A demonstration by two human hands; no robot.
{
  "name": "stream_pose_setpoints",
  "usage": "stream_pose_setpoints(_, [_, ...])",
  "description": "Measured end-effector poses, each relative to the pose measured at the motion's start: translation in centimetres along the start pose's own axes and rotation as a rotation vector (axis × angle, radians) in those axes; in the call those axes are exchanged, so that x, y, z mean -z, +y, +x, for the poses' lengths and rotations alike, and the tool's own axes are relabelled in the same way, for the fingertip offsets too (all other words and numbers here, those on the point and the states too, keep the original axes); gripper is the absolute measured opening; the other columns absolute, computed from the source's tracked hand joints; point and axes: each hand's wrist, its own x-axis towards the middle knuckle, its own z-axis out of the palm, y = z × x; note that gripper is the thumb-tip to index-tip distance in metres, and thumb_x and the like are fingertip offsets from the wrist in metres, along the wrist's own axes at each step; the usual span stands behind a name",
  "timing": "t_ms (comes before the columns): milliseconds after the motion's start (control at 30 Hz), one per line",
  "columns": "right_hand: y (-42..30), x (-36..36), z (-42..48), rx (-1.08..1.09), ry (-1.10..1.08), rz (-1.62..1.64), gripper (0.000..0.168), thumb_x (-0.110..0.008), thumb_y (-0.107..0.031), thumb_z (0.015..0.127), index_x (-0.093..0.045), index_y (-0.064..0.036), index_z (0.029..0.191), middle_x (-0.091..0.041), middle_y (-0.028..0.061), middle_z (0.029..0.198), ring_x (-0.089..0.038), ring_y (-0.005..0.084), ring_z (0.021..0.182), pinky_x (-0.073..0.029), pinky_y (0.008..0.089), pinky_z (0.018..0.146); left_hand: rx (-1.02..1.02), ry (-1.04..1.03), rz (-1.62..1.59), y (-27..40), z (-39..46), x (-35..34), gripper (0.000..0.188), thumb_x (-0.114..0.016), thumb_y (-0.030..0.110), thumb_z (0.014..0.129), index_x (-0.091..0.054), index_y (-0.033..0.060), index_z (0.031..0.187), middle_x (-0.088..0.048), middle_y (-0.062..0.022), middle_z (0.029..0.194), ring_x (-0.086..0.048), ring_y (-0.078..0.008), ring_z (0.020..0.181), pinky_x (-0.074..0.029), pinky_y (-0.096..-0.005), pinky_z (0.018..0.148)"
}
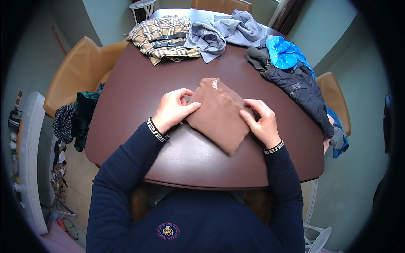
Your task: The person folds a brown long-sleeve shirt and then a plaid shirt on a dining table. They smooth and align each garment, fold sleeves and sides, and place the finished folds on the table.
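Note:
A brown garment (pixel 220 115), folded into a compact packet with a small white print near its far corner, is held just over the table, tilted in my view. My left hand (pixel 175 109) pinches its left edge, thumb on top and fingers behind. On the opposite edge, my right hand (pixel 261 121) grips it the same way, thumb on the upper face. The fingertips under the cloth are hidden. Whether the packet's lower side touches the tabletop, I cannot tell.
On the dark red-brown table (pixel 126 126) lie a beige plaid garment with black straps (pixel 167 39), a grey-blue garment (pixel 227 31), a bright blue piece (pixel 284 52) and a dark jacket (pixel 294 85). Tan chairs (pixel 76 69) stand around; clothes (pixel 84 114) hang on the left one.

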Motion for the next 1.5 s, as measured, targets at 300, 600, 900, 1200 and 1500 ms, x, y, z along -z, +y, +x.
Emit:
stream_pose_setpoints(300, [-1.4,0.5,0.0,-0.266,0.109,-0.254,0.050,-0.086,-0.051,0.086,-0.072,-0.003,0.091,-0.060,0.0064,0.076,-0.061,0.0243,0.068,-0.052,0.0383,0.065,-0.186,0.110,-0.255,-1.3,-0.1,-1.9,0.083,-0.094,0.014,0.082,-0.052,-0.0025,0.152,-0.061,0.0005,0.102,-0.054,-0.0030,0.080,-0.052,-0.0199,0.074])
stream_pose_setpoints(600, [-1.6,4.6,-0.8,-0.561,-0.387,0.252,0.058,-0.090,-0.029,0.088,-0.066,0.002,0.131,-0.065,0.0004,0.071,-0.062,0.0055,0.064,-0.050,0.0233,0.057,-0.139,0.161,-0.439,-1.2,-0.3,-2.4,0.070,-0.087,0.009,0.081,-0.060,-0.0032,0.144,-0.064,-0.0021,0.100,-0.054,-0.0028,0.068,-0.052,-0.0210,0.065])
stream_pose_setpoints(900, [1.7,0.5,-0.9,-0.432,-0.030,0.555,0.031,-0.079,-0.008,0.097,-0.069,-0.001,0.126,-0.065,-0.0040,0.087,-0.062,0.0024,0.074,-0.051,0.0188,0.064,-0.872,0.402,0.300,1.5,-2.6,-4.3,0.056,-0.072,0.007,0.085,-0.061,0.0005,0.140,-0.055,-0.0231,0.149,-0.053,-0.0435,0.139,-0.046,-0.0511,0.115])
stream_pose_setpoints(1200, [0.4,0.5,-1.0,-0.113,0.270,-0.046,0.032,-0.078,-0.005,0.091,-0.073,-0.004,0.123,-0.070,0.0088,0.107,-0.069,0.0176,0.087,-0.058,0.0297,0.077,-0.733,0.112,0.639,0.3,-3.1,-5.8,0.065,-0.057,0.044,0.106,-0.048,0.0070,0.159,-0.037,-0.0243,0.168,-0.028,-0.0446,0.159,-0.025,-0.0588,0.128])
stream_pose_setpoints(1500, [-3.1,-1.6,-1.3,0.211,-0.339,-0.139,0.071,-0.068,-0.047,0.101,-0.049,-0.012,0.160,-0.037,0.0171,0.170,-0.025,0.0377,0.162,-0.016,0.0582,0.129,-0.626,0.204,0.432,-1.1,-2.1,-5.3,0.065,-0.058,0.036,0.108,-0.040,0.0077,0.164,-0.026,-0.0228,0.174,-0.017,-0.0438,0.163,-0.019,-0.0555,0.130])
